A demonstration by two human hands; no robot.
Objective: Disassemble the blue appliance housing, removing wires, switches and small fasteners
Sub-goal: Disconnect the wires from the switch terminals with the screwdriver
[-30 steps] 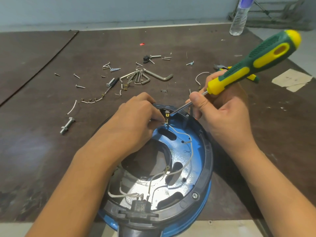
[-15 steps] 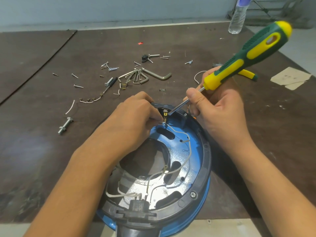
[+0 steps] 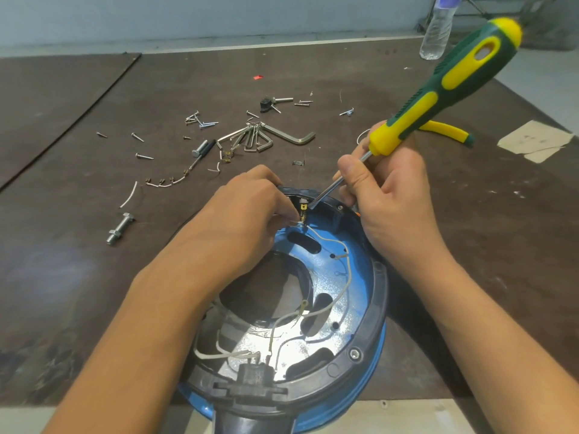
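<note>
On tabletop: left hand pinching white wire @ terminal, right hand gripping screwdriver; tip slipping could be jabbing left hand.

No text is showing clearly enough to read. The bottle at the far right is wearing a purple label, too blurred to make out, and the paper scrap at the right is carrying faint, illegible marks.
</note>
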